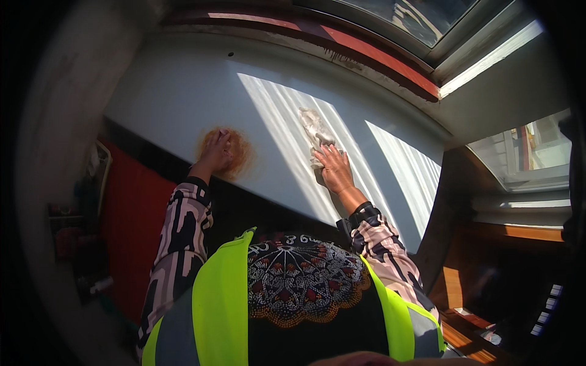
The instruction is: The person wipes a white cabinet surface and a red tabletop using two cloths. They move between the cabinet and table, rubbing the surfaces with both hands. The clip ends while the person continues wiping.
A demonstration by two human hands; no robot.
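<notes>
My right hand (336, 173) presses on a crumpled pale cloth (312, 126), fingers spread over its near end. The cloth stretches away from my fingertips across a sunlit strip of a smooth, light grey tabletop (169, 87). Farther left, my left hand (216, 153) rests on a round, rusty-brown stained patch (240, 158) near the tabletop's front edge. Its thumb stands apart from the fingers, and I see nothing in its grasp. The palm side is hidden.
Behind the tabletop runs a red window ledge (380, 57) under a metal-framed window (435, 27). A small dark hole (230, 54) marks the far left surface. Red panelling (126, 219) is below on the left. To the right stands wooden furniture (471, 338) near a second window (540, 151).
</notes>
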